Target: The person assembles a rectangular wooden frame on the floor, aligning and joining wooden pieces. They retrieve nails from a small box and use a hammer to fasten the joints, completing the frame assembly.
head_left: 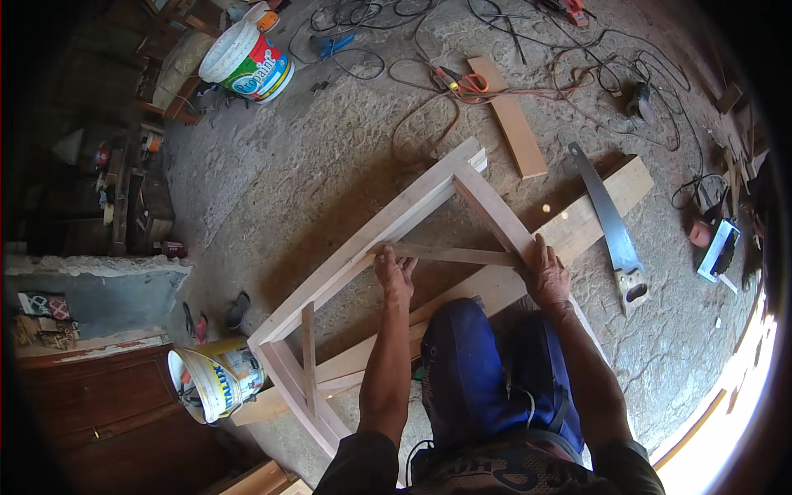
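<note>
A pale wooden frame (363, 243) stretches across in front of my knees. A thin wooden strip (454, 254) spans one of its corners at an angle. My left hand (396, 274) grips the strip's left end beside the frame's long rail. My right hand (547, 276) closes on its right end, against the short rail (495, 202); the fingertips there are partly hidden. Another thin strip (308, 355) crosses the frame's near-left corner. Under the frame lies a long thick plank (606, 206).
A handsaw (610, 227) rests partly on the plank at right. Beyond are a flat board (513, 124), orange-handled pliers (470, 84) and tangled cables (610, 62). A paint bucket (247, 62) stands far left, another bucket (216, 379) near left. A blue hacksaw-like tool (719, 252) lies far right.
</note>
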### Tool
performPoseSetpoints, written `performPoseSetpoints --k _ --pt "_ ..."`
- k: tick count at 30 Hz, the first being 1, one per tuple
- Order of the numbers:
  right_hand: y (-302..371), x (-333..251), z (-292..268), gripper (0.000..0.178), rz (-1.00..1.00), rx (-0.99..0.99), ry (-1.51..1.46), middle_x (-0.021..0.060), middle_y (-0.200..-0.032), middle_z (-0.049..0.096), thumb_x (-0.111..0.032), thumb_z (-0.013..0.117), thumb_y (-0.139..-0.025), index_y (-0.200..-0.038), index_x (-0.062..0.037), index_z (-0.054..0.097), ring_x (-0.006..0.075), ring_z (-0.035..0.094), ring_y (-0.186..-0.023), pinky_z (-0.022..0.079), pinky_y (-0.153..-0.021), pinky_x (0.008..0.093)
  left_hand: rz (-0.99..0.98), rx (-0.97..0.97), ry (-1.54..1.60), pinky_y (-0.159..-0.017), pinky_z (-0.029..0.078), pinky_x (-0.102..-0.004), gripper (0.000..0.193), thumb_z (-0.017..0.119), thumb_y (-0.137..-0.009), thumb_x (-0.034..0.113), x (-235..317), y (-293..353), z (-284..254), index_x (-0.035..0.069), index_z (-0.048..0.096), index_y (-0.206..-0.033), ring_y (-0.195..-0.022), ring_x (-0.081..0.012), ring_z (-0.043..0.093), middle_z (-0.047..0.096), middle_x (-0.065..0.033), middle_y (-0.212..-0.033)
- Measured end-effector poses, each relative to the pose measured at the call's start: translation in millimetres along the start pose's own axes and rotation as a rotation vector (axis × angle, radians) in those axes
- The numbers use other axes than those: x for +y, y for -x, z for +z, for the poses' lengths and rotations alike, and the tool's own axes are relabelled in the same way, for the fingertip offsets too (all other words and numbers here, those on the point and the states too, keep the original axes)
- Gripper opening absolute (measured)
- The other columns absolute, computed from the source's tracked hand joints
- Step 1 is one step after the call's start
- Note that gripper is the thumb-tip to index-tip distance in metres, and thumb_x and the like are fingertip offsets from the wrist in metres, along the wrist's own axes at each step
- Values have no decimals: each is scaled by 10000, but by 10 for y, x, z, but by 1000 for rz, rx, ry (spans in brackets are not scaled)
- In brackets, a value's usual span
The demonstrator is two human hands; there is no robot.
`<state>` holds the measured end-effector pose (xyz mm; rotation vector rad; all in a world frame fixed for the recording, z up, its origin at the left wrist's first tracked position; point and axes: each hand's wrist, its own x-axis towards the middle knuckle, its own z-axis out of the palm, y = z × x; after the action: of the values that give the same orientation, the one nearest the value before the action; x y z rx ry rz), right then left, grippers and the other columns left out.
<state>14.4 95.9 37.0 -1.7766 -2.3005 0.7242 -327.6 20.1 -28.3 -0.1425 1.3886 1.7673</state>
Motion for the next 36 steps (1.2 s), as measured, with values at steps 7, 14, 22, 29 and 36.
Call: performPoseSetpoints --k 7,14,22,29,36 --pt "8 -25 -52 821 22 -24 107 127 -1294 582 -487 676 -901 -1530 -88 331 347 627 -1146 556 -872 482 43 20 -42 -1040 494 -587 647 719 -958 339 -102 19 13 154 354 -1459 -1218 -368 570 543 -146 -1343" --pt "12 -3 -122 841 50 -67 91 145 -1337 554 -501 669 -907 -1531 -58 321 373 625 -1141 548 -902 458 73 -47 -78 -1072 469 -585 699 745 -929 399 -84 1 3 130 363 -1448 -1253 -364 555 537 -151 -1360" --pt "26 -44 -135 860 39 -90 65 155 -1328 552 -494 672 -906 -1542 -55 294 384 619 -1148 546 -912 462 50 -55 -96 -1091 446 -589 732 759 -911 415 -26 18 -4 129 361 -1454 -1290 -377 525 518 -156 -1394" --pt "38 -57 -147 871 49 -99 70 169 -1330 548 -473 670 -914 -1563 -63 257 390 608 -1173 541 -936 467 15 -59 -73 -1135 406 -592 764 738 -928 419 -57 2 1 115 322 -1492 -1335 -393 484 469 -178 -1442" --pt "39 -98 -194 851 -9 -43 13 195 -1359 562 -524 622 -936 -1575 -86 270 394 598 -1213 524 -984 479 -150 -245 13 -1124 427 -560 710 696 -949 468 -411 569 473 83 383 -1457 -1373 -345 436 459 -180 -1448"
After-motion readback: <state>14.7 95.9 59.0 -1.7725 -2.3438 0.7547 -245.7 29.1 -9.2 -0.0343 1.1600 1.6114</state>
